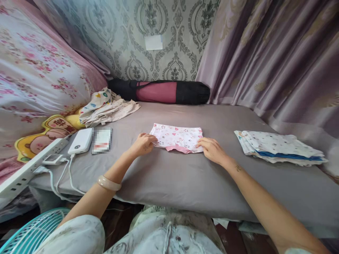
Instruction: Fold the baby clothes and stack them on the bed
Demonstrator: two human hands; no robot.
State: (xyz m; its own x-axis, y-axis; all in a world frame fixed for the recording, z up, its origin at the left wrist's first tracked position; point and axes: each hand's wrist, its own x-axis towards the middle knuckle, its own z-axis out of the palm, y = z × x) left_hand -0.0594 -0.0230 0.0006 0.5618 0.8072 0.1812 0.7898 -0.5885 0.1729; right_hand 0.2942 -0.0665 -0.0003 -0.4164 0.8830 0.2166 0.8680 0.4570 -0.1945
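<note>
A small white garment [177, 137] with pink and dark prints and pink trim lies folded on the grey bed cover [164, 180]. At its left edge, the fingers of my left hand [144, 143] pinch the cloth. My right hand [212, 150] has its fingers closed on the right edge. Between the two hands the garment lies flat, its pink trim facing me. Which kind of garment it is, the folds do not fully show.
Folded clothes [280, 146] are stacked at the right. Left are a power bank [81, 140], a power strip [23, 173] with cables, crumpled cloths [108, 107] and a yellow cushion [45, 139]. A long black-and-red bag [159, 91] lies by the wall; a fan [34, 231] stands lower left.
</note>
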